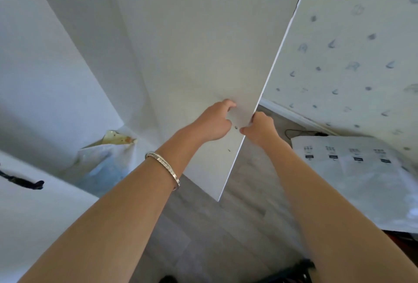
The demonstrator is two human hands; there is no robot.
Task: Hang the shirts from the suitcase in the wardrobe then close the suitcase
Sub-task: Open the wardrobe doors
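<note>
**Both hands on the edge of the white wardrobe door**

The wardrobe door [192,45], a plain white panel, stands open and edge-on to the camera, its thin free edge running from the top right down to a corner above the floor. A few small holes show on its face near the hands. The left hand [216,122] lies against the face of the door with its fingers curled; whether that grip pinches anything cannot be told. The right hand [260,125] is at the free edge, its fingers curled round the edge and gripping it. A silver bracelet [164,166] sits on the left forearm.

No shirts or suitcase can be made out in this view.

Left of the door is a white bag [106,160] with a stained cream object sticking out of its top, standing against white wardrobe panels. Right of the door, a wall with a pattern of small grey marks [352,56] meets a white skirting board. Below it lies a sheet of white plastic wrapping [362,174] printed with black labels. The floor [221,237] is grey wood-effect planks.
</note>
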